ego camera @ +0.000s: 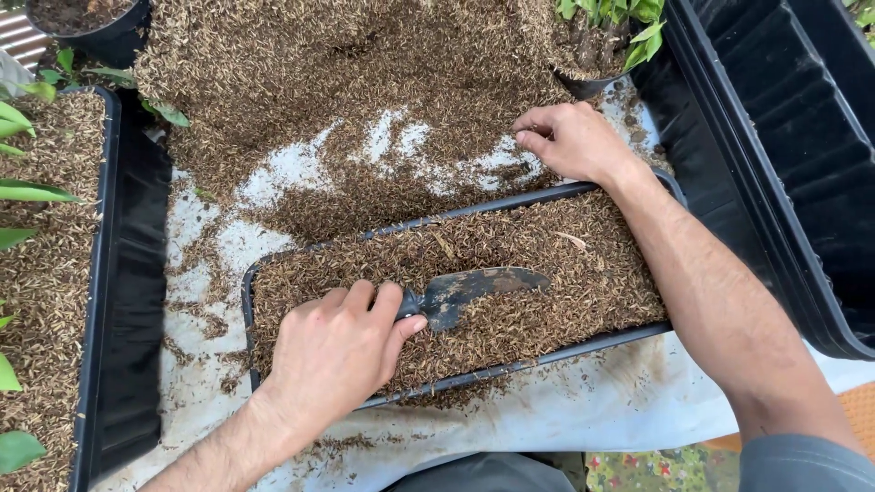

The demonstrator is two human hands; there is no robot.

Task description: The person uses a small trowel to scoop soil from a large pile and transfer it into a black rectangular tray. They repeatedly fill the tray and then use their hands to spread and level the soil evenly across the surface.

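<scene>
My left hand [337, 351] grips the handle of a small dark trowel [478, 290], whose blade lies flat on the brown husk mix filling a long black planter tray [638, 333] in front of me. My right hand [570, 138] rests beyond the tray's far right rim, fingers curled down on the loose husk mix [346, 82] spread over a white sheet [565, 410]. Nothing shows inside that hand.
Another black planter [128, 273] with husk mix and green leaves stands at the left. An empty black planter [784, 155] runs along the right. Two dark pots, one at the top left [100, 32] and one with a green plant [597, 55], sit at the back.
</scene>
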